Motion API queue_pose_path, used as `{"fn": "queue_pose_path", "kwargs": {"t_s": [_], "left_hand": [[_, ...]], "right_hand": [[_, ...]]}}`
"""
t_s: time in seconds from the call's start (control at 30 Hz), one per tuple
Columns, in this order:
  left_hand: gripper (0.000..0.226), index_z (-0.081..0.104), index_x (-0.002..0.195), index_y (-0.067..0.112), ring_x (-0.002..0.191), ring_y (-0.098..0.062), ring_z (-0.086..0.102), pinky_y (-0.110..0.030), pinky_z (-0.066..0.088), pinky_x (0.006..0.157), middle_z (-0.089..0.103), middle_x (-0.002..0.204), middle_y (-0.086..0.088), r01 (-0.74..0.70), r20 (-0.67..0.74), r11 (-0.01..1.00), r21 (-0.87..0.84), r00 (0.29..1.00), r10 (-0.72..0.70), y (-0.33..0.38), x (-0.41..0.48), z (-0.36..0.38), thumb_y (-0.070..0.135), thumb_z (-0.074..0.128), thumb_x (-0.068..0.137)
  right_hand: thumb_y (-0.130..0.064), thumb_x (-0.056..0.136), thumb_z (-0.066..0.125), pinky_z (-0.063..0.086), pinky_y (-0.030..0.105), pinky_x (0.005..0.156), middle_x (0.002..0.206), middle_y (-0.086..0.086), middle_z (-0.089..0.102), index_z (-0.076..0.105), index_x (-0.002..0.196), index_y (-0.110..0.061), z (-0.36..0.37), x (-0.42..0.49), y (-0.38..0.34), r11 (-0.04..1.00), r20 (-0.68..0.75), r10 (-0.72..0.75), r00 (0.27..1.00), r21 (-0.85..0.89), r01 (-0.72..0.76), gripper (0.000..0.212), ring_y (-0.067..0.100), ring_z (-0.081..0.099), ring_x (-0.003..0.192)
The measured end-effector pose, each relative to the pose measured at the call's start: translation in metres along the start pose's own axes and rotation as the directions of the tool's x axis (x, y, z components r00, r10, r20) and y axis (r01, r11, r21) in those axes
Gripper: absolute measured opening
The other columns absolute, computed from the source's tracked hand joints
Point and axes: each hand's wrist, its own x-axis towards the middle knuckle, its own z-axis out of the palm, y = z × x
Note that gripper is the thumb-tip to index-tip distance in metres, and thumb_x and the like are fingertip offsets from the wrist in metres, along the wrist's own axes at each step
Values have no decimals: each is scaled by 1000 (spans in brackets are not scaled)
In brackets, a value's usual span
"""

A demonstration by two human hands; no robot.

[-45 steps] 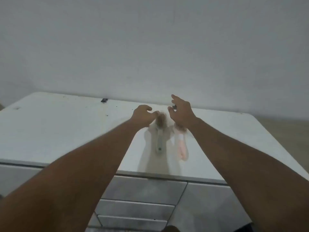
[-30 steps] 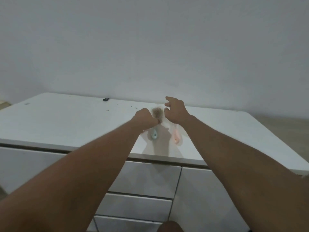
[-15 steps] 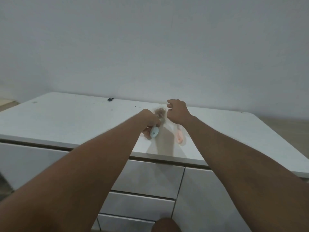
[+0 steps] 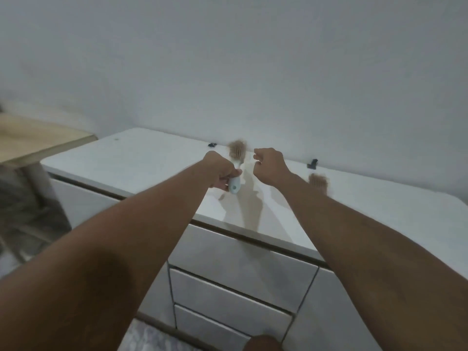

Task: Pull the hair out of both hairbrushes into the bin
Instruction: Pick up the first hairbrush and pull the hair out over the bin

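My left hand (image 4: 219, 171) grips the pale blue handle of a hairbrush (image 4: 236, 171) and holds it upright above the white cabinet top (image 4: 141, 160). Brown hair (image 4: 238, 148) fills its bristle head. Just right of the brush head, my right hand (image 4: 270, 165) hovers with curled fingers and nothing visible in it. A second hairbrush (image 4: 318, 182), also matted with brown hair, lies on the top behind my right forearm, which hides its handle. No bin is in view.
The cabinet has drawers (image 4: 228, 287) below its front edge. Two small black objects, one (image 4: 212, 145) and another (image 4: 313, 164), sit near the wall. A wooden table (image 4: 33, 140) stands to the left.
My left hand has lifted the blue-handled brush upright off the top. The right hand has come off the other brush, which stays lying to the right. The view has swung left.
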Motion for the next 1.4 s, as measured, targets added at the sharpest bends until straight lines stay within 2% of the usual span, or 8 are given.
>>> {"fn": "queue_pose_path", "kwargs": {"t_s": [0.2, 0.67, 0.77, 0.9, 1.0, 1.07, 1.27, 1.4], "left_hand": [[33, 59, 104, -7, 61, -22, 67, -33, 54, 37, 66, 77, -14, 10, -195, 997, -82, 980, -26, -18, -13, -89, 6, 79, 81], [34, 59, 103, -3, 69, -22, 67, -29, 51, 34, 65, 86, -13, 115, -551, 964, -241, 801, -233, -160, -119, -322, 8, 81, 79], [42, 56, 113, -5, 74, -24, 69, -33, 54, 38, 67, 94, -17, 155, -543, 941, -301, 783, -303, -215, -142, -360, 5, 79, 80], [44, 58, 112, -7, 77, -28, 73, -45, 62, 57, 70, 99, -20, 189, -544, 910, -368, 750, -376, -292, -170, -398, 5, 82, 77], [45, 58, 113, -11, 75, -28, 71, -39, 58, 45, 69, 97, -21, 202, -543, 879, -431, 720, -432, -338, -187, -414, 1, 81, 77], [42, 59, 113, -12, 73, -26, 69, -36, 55, 41, 69, 99, -21, 215, -543, 864, -456, 702, -461, -361, -196, -419, 0, 80, 78], [35, 66, 102, -11, 71, -27, 67, -40, 55, 48, 68, 87, -20, 262, -613, 829, -494, 571, -546, -396, -208, -418, 5, 83, 76], [32, 67, 100, -9, 73, -29, 68, -41, 56, 52, 69, 89, -21, 320, -615, 778, -540, 481, -625, -410, -207, -402, 5, 83, 77]], "right_hand": [[0, 86, 46, 37, 17, 96, 127, 11, 66, 58, 129, 0, 56, 15, -83, 983, 124, -165, 978, 96, 154, 45, 21, 58, 124], [-6, 85, 50, 43, 22, 84, 106, 12, 70, 64, 100, -4, 225, -67, -319, 848, 278, -511, 813, 319, 424, 21, 31, 63, 109], [-8, 87, 54, 46, 28, 96, 123, 13, 67, 62, 128, -6, 274, -106, -355, 860, 367, -492, 790, 347, 374, 42, 29, 62, 116], [-13, 88, 54, 44, 24, 98, 128, 10, 66, 57, 137, -12, 342, -161, -390, 868, 447, -474, 759, 384, 316, 49, 25, 61, 120], [-10, 90, 52, 42, 16, 90, 127, 4, 66, 52, 140, -14, 380, -195, -400, 872, 501, -465, 730, 401, 280, 51, 19, 62, 113], [-9, 88, 52, 50, 25, 92, 123, 7, 68, 53, 140, -14, 399, -212, -403, 868, 521, -466, 715, 426, 256, 52, 22, 65, 108], [-9, 92, 48, 52, 42, 97, 129, 17, 62, 52, 136, -4, 434, -229, -403, 860, 585, -490, 646, 445, 249, 45, 32, 59, 118], [-12, 94, 52, 46, 36, 105, 139, 14, 56, 45, 144, -6, 461, -228, -395, 851, 645, -507, 572, 481, 212, 51, 28, 53, 128]]}}
